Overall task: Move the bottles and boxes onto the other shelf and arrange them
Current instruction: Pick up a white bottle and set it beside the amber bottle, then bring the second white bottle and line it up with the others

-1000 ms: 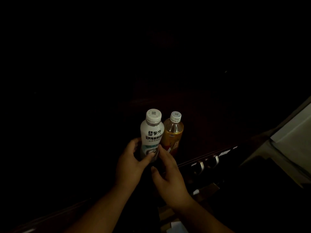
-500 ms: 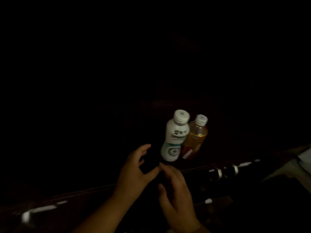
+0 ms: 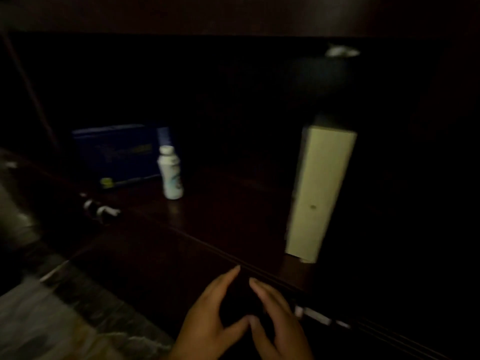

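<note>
I saw a dark brown wooden shelf [image 3: 207,229] filling most of the dim, blurred view, its front edge running from about nine o'clock down towards five o'clock. The tall, pale cream rectangular box [image 3: 320,193] stood upright on that shelf at roughly three o'clock from centre, leaning a little in the wide-angle picture. At ten o'clock a dark blue cardboard box [image 3: 117,157] sat far back on the shelf, and just beside its right end, perhaps touching, stood a white plastic bottle with a white cap [image 3: 170,176], upright. My two hands were at six o'clock, in front of the shelf edge and well apart from every box and bottle. The left hand [image 3: 210,318] was empty, fingers loosely spread, and the right hand [image 3: 278,320] likewise; their thumb tips nearly met, gripping nothing I could make out.
</note>
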Available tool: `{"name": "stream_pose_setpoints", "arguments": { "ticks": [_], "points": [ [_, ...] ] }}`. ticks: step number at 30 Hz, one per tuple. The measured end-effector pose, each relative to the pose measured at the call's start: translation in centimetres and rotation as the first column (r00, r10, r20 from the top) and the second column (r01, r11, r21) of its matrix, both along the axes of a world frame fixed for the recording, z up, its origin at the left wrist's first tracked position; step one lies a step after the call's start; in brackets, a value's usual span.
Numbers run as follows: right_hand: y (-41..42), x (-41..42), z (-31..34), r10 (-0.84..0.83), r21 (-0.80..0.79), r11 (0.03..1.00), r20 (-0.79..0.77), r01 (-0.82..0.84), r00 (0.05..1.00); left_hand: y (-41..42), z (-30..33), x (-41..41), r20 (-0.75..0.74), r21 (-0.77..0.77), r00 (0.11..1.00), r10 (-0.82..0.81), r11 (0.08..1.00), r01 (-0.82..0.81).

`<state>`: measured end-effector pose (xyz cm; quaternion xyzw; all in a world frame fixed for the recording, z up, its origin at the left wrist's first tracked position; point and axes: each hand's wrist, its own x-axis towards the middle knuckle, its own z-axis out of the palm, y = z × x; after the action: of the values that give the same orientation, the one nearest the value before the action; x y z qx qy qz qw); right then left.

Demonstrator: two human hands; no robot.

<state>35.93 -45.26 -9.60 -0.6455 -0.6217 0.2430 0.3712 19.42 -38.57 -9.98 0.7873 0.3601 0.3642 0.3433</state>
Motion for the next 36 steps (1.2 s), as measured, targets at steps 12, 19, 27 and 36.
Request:
{"name": "stream_pose_setpoints", "arguments": {
  "ticks": [12,19,27,36],
  "points": [
    [20.8,-16.8,4.9,-0.086,0.002,0.996,-0.356,0.093,0.93,18.9,5.0,-24.8,-0.014,-0.152,0.955,0.296,0.943,-0.295],
    [32.4,-15.6,5.1,-0.138,-0.015,0.99,-0.363,0.143,0.921,30.2,4.4,-21.4,0.01,-0.276,0.966,0.259,0.929,-0.246],
    [44.7,-14.4,3.6,-0.192,-0.139,0.979,-0.386,0.149,0.902,40.8,2.7,-16.4,-0.006,-0.359,0.968,0.251,0.903,-0.236],
    [49.6,-17.1,2.0,-0.259,-0.13,0.965,-0.374,0.226,0.89,47.0,1.8,-14.7,0.182,-0.318,0.983,0.016,0.947,0.043]
  ]
}}
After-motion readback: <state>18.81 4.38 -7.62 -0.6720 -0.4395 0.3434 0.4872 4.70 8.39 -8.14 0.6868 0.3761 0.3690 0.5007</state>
